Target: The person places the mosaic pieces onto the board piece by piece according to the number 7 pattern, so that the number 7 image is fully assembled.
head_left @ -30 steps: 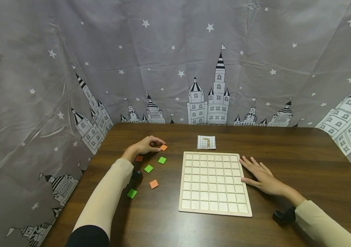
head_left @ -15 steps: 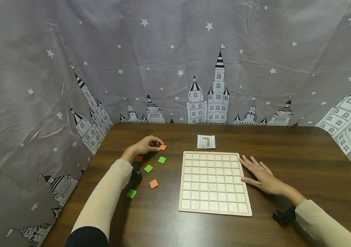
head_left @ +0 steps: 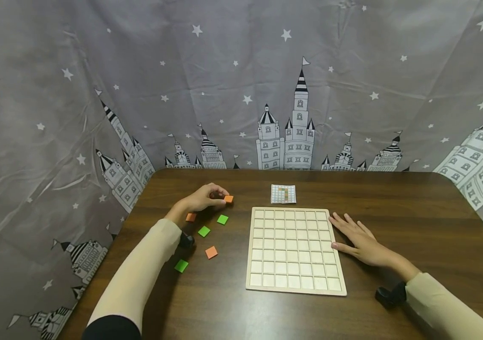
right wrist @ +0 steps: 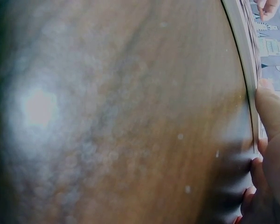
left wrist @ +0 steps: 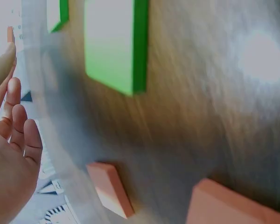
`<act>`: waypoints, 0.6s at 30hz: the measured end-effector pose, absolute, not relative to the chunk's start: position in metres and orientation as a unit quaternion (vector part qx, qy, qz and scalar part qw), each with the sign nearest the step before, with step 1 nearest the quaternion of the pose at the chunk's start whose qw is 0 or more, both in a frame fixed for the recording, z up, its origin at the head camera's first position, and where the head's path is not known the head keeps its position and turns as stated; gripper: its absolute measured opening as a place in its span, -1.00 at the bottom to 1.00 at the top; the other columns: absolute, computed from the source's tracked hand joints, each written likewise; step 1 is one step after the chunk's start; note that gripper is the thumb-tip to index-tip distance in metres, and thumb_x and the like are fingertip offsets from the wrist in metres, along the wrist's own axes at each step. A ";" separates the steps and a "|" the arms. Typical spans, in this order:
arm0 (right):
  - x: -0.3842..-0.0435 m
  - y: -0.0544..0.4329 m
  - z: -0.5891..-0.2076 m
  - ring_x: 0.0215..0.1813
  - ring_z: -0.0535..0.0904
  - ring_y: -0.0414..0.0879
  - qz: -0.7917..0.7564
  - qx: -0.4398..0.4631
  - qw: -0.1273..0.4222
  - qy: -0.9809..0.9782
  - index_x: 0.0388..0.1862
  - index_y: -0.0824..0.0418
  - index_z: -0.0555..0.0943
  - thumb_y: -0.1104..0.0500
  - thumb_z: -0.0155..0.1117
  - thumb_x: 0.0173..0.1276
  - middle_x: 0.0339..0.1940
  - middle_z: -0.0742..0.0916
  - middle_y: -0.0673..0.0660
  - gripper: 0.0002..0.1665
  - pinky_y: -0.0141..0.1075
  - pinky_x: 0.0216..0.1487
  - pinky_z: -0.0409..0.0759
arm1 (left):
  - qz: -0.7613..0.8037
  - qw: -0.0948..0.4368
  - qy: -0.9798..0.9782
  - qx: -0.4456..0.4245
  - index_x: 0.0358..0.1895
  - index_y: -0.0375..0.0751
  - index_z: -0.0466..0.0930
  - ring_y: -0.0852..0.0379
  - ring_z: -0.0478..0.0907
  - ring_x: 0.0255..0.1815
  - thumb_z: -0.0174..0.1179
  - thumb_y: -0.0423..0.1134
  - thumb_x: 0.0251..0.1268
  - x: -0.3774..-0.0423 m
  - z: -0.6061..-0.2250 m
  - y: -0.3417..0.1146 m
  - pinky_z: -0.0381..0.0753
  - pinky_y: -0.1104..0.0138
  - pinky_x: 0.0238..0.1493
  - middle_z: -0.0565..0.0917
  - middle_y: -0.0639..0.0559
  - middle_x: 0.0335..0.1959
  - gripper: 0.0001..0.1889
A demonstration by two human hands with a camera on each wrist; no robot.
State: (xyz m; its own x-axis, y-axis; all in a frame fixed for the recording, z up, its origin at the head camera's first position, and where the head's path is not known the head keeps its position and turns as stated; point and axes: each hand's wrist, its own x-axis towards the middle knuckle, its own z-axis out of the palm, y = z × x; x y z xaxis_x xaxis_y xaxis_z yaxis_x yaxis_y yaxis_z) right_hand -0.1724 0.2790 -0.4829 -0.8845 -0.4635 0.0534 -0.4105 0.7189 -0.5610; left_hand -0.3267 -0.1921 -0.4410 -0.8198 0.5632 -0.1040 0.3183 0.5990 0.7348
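Note:
My left hand pinches an orange square tile between thumb and fingertips, at the far left of the table. In the left wrist view that same tile shows small at the thumb tip. My right hand lies with spread, straight fingers at the right edge of a pale wooden grid board, thumb and fingertips touching its rim. All the board's square cells are bare. In the right wrist view the thumb rests along the board's edge.
Left of the board lie green tiles, an orange tile and a darker orange tile close by the left wrist. A small printed pattern card sits behind the board. A grey castle-print curtain hangs behind the table.
The orange tile in my left hand has come up slightly off its spot and moved a little right and away. My right hand has stayed on the board's edge.

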 end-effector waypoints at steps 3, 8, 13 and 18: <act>-0.173 0.278 -0.483 0.53 -0.11 0.46 -0.292 -0.237 0.045 0.926 0.57 0.31 0.15 -0.02 0.23 0.48 0.56 0.16 0.41 -0.15 0.40 0.35 -0.21 | 0.370 0.163 0.877 0.260 0.16 -0.34 0.58 -0.05 0.37 0.00 0.25 -0.29 0.42 -0.323 -0.436 -0.186 0.39 0.12 0.08 0.47 -0.19 0.04 -0.67; -0.173 0.278 -0.482 0.53 -0.12 0.46 -0.292 -0.238 0.046 0.925 0.57 0.32 0.15 -0.02 0.22 0.48 0.56 0.16 0.42 -0.15 0.40 0.35 -0.21 | 0.372 0.144 0.872 0.283 0.16 -0.39 0.57 -0.03 0.37 -0.07 0.23 -0.30 0.43 -0.315 -0.431 -0.173 0.39 0.16 0.00 0.50 -0.22 0.02 -0.67; -0.173 0.278 -0.482 0.53 -0.12 0.46 -0.291 -0.238 0.045 0.926 0.57 0.32 0.15 -0.02 0.22 0.48 0.56 0.16 0.42 -0.15 0.40 0.35 -0.21 | 0.392 0.141 0.863 0.285 0.16 -0.40 0.56 -0.02 0.43 -0.09 0.21 -0.32 0.44 -0.305 -0.430 -0.157 0.43 0.20 -0.03 0.52 -0.23 0.05 -0.67; -0.173 0.278 -0.482 0.53 -0.12 0.46 -0.291 -0.239 0.044 0.925 0.57 0.31 0.15 -0.01 0.22 0.48 0.56 0.15 0.41 -0.15 0.40 0.35 -0.21 | 0.401 0.126 0.860 0.291 0.17 -0.42 0.55 -0.09 0.39 -0.01 0.22 -0.34 0.43 -0.292 -0.431 -0.139 0.39 0.16 0.03 0.52 -0.25 0.05 -0.67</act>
State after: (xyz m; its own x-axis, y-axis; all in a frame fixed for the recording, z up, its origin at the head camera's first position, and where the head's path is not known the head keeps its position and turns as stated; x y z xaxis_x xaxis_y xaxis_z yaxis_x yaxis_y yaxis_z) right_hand -0.1730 0.2780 -0.4817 -0.8813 -0.4690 0.0570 -0.4173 0.7162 -0.5594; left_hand -0.2925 -0.1388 -0.4309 -0.7990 0.6011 0.0168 0.3992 0.5093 0.7624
